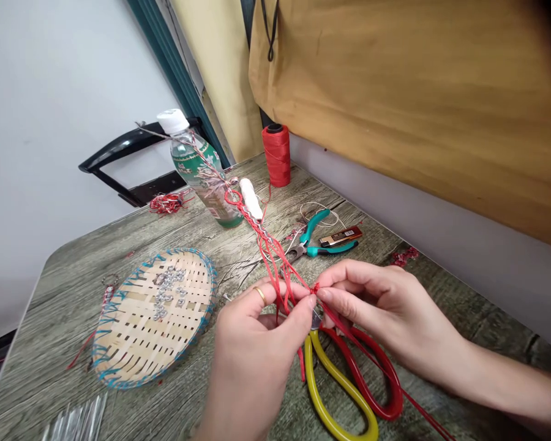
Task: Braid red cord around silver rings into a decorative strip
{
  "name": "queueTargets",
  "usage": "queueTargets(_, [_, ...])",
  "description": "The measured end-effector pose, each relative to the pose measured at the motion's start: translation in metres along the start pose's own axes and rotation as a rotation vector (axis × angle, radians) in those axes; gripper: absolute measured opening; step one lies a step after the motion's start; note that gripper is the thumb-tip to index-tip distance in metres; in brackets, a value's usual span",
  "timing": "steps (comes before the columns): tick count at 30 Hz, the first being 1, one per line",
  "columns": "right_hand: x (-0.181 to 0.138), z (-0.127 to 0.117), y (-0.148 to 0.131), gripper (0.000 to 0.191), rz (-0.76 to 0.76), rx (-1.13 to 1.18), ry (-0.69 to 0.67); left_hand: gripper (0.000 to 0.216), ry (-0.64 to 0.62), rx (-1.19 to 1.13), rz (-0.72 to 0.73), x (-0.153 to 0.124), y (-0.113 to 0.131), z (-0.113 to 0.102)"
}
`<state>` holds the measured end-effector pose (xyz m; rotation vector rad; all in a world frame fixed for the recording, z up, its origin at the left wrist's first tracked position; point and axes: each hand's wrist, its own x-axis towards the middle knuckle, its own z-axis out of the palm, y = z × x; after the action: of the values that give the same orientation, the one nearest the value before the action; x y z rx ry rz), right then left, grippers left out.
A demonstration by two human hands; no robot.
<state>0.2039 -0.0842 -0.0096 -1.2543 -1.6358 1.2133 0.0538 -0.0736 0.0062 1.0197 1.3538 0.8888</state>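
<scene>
Between my two hands a small knot in red cord [314,288] is pinched. My left hand [266,331], with a ring on one finger, closes thumb and forefinger on the cord just left of the knot. My right hand [371,300] pinches it from the right side. Several loose red strands hang over the left fingers. Up and left they join a braided red and grey cord [252,222], tied by a loop to a line at the bottle [202,171]. Beneath the hands lie scissors [319,392] with one yellow and one red handle, blades mostly hidden.
A woven bamboo tray [133,343] with clear beads [165,294] lies at left. Teal-handled pliers [314,229], a box-cutter-like item [340,236], a white thread spool [250,199] and a red thread spool [277,156] are behind the hands. Thread scraps [168,203] lie near the far edge.
</scene>
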Motion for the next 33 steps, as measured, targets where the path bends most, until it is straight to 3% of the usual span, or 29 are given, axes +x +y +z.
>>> queueTargets(3, [0.0, 0.001, 0.001, 0.014, -0.004, -0.043, 0.011, 0.004, 0.007, 0.002, -0.012, -0.001, -0.002, -0.001])
queueTargets(11, [-0.004, 0.004, 0.002, 0.008, -0.232, -0.363, 0.131, 0.003, -0.04, 0.07, -0.009, 0.0, -0.004, -0.008])
queueTargets(25, [-0.008, 0.011, 0.002, 0.004, -0.389, -0.757, 0.277, 0.004, -0.074, 0.117, 0.017, -0.001, 0.0, -0.008])
queueTargets(31, [-0.004, 0.009, -0.002, 0.008, -0.327, -0.637, 0.231, 0.002, -0.089, 0.151, 0.119, 0.0, -0.001, -0.012])
queueTargets(33, [-0.004, 0.008, -0.004, 0.008, -0.26, -0.53, 0.191, 0.008, 0.009, 0.227, 0.168, -0.003, -0.004, -0.014])
